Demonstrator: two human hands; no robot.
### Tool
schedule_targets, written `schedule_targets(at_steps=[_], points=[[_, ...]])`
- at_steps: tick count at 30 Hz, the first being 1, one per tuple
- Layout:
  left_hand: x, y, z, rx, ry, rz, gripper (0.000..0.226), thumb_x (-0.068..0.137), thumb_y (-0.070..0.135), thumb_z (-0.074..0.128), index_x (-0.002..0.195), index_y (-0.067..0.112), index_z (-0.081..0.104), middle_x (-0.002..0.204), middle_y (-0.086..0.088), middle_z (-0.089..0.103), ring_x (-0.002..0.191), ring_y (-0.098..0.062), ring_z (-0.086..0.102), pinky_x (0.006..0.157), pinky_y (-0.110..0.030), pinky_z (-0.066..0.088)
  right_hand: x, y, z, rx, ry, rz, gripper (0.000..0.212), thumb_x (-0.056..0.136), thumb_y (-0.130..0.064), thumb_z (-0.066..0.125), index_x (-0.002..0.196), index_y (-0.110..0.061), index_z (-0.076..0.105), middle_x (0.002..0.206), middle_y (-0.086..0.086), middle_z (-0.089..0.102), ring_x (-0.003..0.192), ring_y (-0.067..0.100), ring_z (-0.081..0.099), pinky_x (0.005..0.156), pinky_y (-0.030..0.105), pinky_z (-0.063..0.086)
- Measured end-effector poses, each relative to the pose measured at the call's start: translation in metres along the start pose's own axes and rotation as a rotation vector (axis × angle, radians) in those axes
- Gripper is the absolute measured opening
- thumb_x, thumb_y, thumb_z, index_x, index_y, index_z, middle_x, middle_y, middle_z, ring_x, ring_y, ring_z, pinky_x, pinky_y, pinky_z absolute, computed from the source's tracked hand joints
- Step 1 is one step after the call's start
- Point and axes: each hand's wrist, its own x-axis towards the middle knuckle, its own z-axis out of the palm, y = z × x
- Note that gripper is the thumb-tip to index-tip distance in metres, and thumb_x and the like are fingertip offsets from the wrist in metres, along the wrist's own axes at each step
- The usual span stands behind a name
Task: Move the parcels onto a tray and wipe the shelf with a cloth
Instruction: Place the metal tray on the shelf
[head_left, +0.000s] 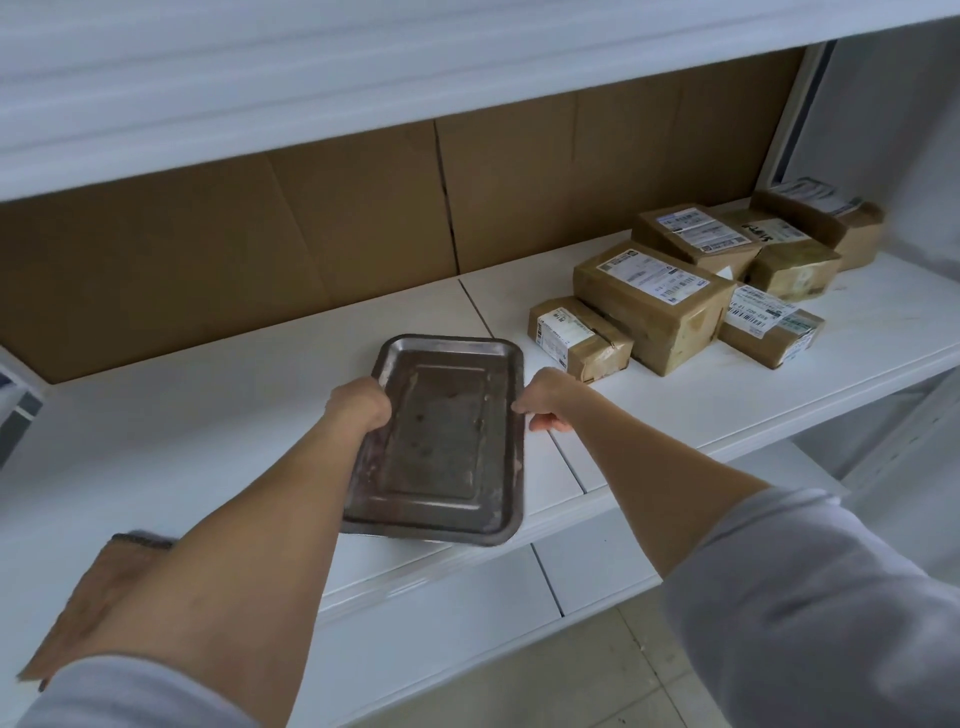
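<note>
Brown cloth (104, 597), soft, front-left on shelf (234, 415), partly under left forearm. Metal tray (441, 441): stiff, probably light, empty, mid-shelf; left hand (361, 402) grip curled over left rim, right hand (545, 400) pinching right rim. Taped cardboard parcels (649, 306), clustered right; firm, likely light, take by sides.

One wide-angle camera worn on my head looks forward and down into the white shelf (208, 415) from close range, my left forearm (280, 525) and right forearm (649, 473) running up from the bottom edge to the tray (441, 431) at centre frame. The board above (363, 78) cuts across the top of the view. The parcels (675, 291) sit upper right, and floor tiles (623, 675) show at lower right beneath the shelf's front lip.
</note>
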Motion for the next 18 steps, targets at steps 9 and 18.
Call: schedule_targets(at_steps=[9,18], points=[[0.025,0.013,0.002,0.013,0.121,0.077,0.054,0.089,0.008,0.049,0.139,0.025,0.040,0.133,-0.016,0.041,0.124,-0.033,0.042,0.101,-0.039,0.043,0.008,-0.002,0.004,-0.324,0.303,-0.061,0.046,0.090,-0.015,0.055,0.135,-0.009,0.044,0.128,0.012,0.046,0.108,0.027,0.055,0.086,0.035,0.051],[0.031,-0.001,0.007,0.004,0.072,0.074,0.048,0.088,0.009,0.050,0.136,0.012,0.046,0.138,-0.013,0.047,0.126,-0.031,0.046,0.102,-0.038,0.043,0.012,0.002,0.007,-0.471,0.346,-0.067,0.039,0.092,-0.010,0.055,0.130,-0.008,0.050,0.124,0.013,0.053,0.109,0.026,0.057,0.083,0.031,0.048]])
